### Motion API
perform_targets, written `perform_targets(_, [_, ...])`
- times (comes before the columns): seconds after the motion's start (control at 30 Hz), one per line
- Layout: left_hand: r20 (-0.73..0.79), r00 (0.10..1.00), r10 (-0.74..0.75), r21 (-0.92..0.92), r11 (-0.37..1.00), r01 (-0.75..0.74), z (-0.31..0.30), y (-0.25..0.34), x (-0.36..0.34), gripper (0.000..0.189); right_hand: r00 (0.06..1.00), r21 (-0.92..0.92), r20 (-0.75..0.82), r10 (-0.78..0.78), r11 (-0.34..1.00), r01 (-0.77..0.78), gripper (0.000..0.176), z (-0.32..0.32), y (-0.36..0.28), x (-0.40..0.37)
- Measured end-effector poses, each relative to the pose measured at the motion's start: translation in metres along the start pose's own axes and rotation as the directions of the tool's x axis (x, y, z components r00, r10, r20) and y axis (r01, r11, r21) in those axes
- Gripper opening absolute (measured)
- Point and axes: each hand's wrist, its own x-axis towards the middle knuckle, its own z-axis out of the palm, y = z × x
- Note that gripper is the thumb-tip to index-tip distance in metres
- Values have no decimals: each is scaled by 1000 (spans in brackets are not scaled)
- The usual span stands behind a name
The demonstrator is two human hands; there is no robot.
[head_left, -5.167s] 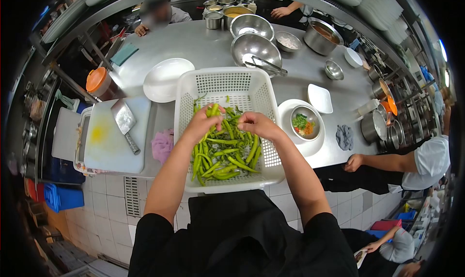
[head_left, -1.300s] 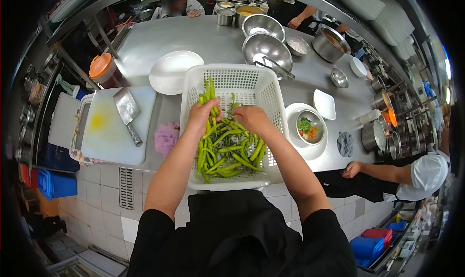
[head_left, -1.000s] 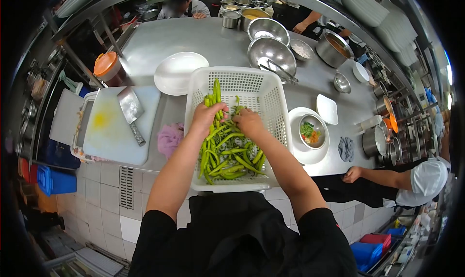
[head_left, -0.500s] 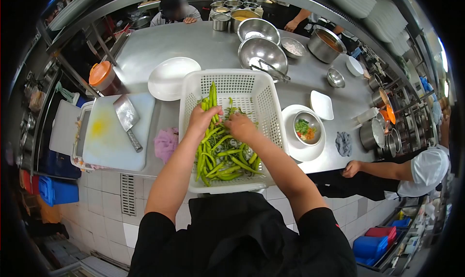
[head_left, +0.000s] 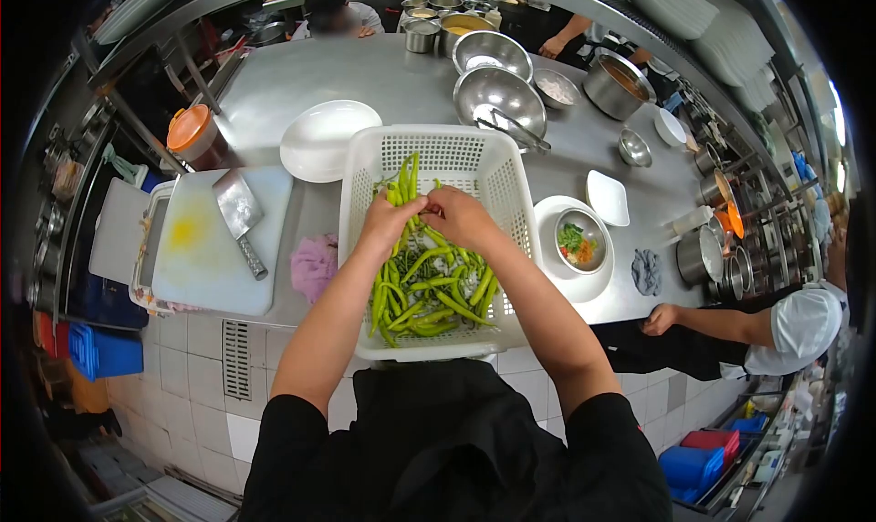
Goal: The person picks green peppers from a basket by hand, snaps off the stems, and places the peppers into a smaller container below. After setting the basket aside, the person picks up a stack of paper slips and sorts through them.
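A white perforated plastic basket (head_left: 511, 171) stands in front of me with many long green chili peppers (head_left: 438, 294) in its near half. My left hand (head_left: 391, 219) is closed around a bunch of green chilies (head_left: 404, 182), whose long ends point away from me. Close against it, my right hand (head_left: 454, 215) has its fingers bent and pressed together at the near end of the bunch. What lies between those right fingertips is hidden. Small dark green stems (head_left: 412, 265) lie among the loose chilies below both hands.
Left of the basket, a cleaver (head_left: 239, 207) lies on a white cutting board (head_left: 192, 271), near a pink cloth (head_left: 315, 265) and an oval plate (head_left: 319, 139). Steel bowls (head_left: 488, 93) stand behind. At right are a bowl of chopped vegetables (head_left: 580, 241) and a co-worker's hand (head_left: 661, 318).
My right hand has moved up and left from the stems to meet my left hand. The left hand still holds the bunch, now tilted slightly right.
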Motion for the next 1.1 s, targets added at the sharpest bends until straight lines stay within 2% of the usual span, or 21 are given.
perform_targets(0.03, [-1,1000,0,1,1000,0,-1,-1,1,23,998,-36,-3,-60,998,60,23,2,-3,0])
perform_targets(0.07, [-75,996,56,34,998,-53,-3,0,1,26,998,-35,-2,-63,997,63,23,3,1,1])
perform_targets(0.13, [-154,981,117,68,992,-108,-8,-2,4,29,978,237,62,198,949,-207,22,10,24,2])
perform_targets(0.17, [-171,976,139,117,986,-120,-11,-3,6,32,979,234,63,193,951,-203,22,16,36,1])
perform_targets(0.2, [-186,969,161,165,977,-131,-13,-2,8,35,973,-37,120,197,980,-194,23,24,49,0])
perform_targets(0.23, [-187,968,165,165,977,-135,-12,0,6,35,961,-304,172,216,940,-157,24,31,57,-2])
perform_targets(0.3, [-129,991,44,82,996,-34,-9,2,3,40,977,-353,109,185,926,-135,21,48,64,-12])
perform_targets(0.33, [-133,990,45,82,996,-35,-9,0,4,40,987,-399,49,154,909,-122,19,54,66,-14])
perform_targets(0.37, [-130,990,62,79,996,-52,-9,-3,5,42,987,-397,52,151,910,-118,19,56,69,-11])
perform_targets(0.43, [-129,989,73,97,993,-60,-10,-1,4,47,967,-114,76,244,965,-235,18,54,74,-2])
perform_targets(0.47, [-130,989,70,95,994,-58,-10,0,4,47,966,-114,79,246,965,-236,18,50,78,1])
perform_targets(0.53, [-168,985,29,154,988,-3,-9,6,2,52,970,-170,-55,238,955,-244,18,42,84,6])
perform_targets(0.57, [-166,986,28,154,988,-2,-9,6,2,52,969,-169,-56,239,955,-245,18,41,86,6])
perform_targets(0.63, [-182,983,9,156,988,20,-9,6,3,56,931,-408,112,347,871,-275,17,37,84,6])
perform_targets(0.77, [-180,983,22,155,988,6,-10,3,5,55,965,-525,12,261,823,-216,24,58,84,-5])
perform_targets(0.87, [-166,986,4,158,987,22,-10,3,4,54,938,-424,64,341,860,-283,30,57,92,-3])
perform_targets(0.93, [-182,983,12,148,989,16,-9,5,3,54,945,-109,60,322,943,-314,29,47,97,1])
perform_targets(0.97, [-183,983,11,148,989,17,-9,5,3,54,945,-109,62,322,943,-315,29,46,99,4])
perform_targets(1.03, [-178,984,12,136,991,12,-10,6,3,54,904,-329,203,375,896,-298,27,43,92,11])
perform_targets(1.07, [-179,984,11,136,991,13,-10,5,3,54,904,-328,203,376,896,-298,27,48,86,7])
perform_targets(1.1, [-178,984,15,150,989,12,-10,5,4,54,936,-419,121,331,872,-254,25,56,80,0])
